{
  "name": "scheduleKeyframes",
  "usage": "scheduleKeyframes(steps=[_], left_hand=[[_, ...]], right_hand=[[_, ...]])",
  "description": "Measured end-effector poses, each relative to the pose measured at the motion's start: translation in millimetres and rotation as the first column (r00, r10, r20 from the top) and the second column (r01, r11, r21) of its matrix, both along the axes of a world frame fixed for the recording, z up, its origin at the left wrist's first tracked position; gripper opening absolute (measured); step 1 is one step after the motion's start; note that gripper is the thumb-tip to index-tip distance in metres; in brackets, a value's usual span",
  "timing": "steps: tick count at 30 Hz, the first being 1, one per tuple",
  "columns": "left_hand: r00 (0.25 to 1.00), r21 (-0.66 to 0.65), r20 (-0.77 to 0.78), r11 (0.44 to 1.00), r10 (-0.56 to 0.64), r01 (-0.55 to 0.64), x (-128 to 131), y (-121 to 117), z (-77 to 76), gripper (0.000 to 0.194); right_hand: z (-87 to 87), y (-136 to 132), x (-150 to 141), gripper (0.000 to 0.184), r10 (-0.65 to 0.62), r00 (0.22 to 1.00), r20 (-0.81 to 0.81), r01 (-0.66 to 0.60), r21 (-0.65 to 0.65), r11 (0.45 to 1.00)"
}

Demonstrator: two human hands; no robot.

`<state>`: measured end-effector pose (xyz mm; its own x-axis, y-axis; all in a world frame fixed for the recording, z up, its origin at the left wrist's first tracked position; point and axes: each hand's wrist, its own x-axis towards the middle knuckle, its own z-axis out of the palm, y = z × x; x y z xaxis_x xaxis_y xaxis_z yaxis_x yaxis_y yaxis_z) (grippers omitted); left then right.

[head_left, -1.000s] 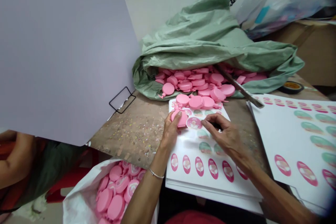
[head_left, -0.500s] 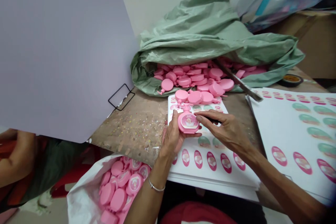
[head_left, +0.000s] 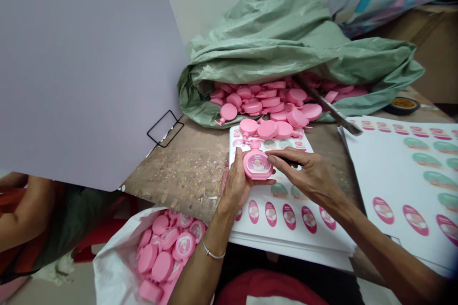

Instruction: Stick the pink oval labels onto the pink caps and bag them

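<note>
In the head view, the person's left hand [head_left: 236,186] closes around a flat pink plastic bottle [head_left: 256,164], its neck pointing away, over a stack of white label sheets [head_left: 286,243]. The right hand [head_left: 307,176] pinches a thin dark implement [head_left: 288,161] just beside the bottle; its exact kind is hard to tell. Unlabelled pink bottles [head_left: 266,129] lie on the stack's far edge and spill from a green plastic sack [head_left: 286,52]. Labelled ones fill a white sack [head_left: 110,267] below the workbench [head_left: 186,176]. A co-worker's arm [head_left: 25,214] shows at far left.
</note>
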<state>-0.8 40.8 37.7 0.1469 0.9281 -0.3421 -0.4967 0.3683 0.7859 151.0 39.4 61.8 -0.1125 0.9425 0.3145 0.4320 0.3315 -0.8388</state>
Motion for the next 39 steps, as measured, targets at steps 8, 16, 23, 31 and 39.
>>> scheduleKeyframes(steps=[8, 16, 23, 31, 39], left_hand=[[1.000, 0.013, -0.005, 1.000, 0.009, -0.009, 0.3, 0.1, -2.0, 0.055], [1.000, 0.036, -0.015, 0.999, 0.002, -0.001, 0.0, 0.4, -4.6, 0.055], [0.999, 0.065, 0.022, 0.997, -0.044, 0.042, -0.5, -1.2, 0.7, 0.054], [0.978, 0.204, -0.167, 0.966, -0.124, 0.157, -4.0, -14.3, 6.0, 0.044], [0.725, 0.224, -0.644, 0.967, 0.243, -0.125, -70.2, 8.7, -19.1, 0.044]], right_hand=[[-2.6, -0.5, 3.0, 0.020, 0.005, 1.000, 0.022, -0.005, 0.009, 1.000], [-2.0, 0.2, 0.5, 0.022, -0.006, 1.000, 0.016, 0.005, 0.031, 1.000], [-4.8, 0.1, 2.3, 0.023, -0.022, 0.998, 0.051, 0.019, 0.062, 0.998], [-17.1, 4.2, -2.2, 0.058, -0.244, 0.927, 0.284, 0.185, 0.218, 0.958], [-37.5, 67.0, 28.4, 0.053, -0.397, 0.813, 0.426, 0.441, -0.004, 0.897]])
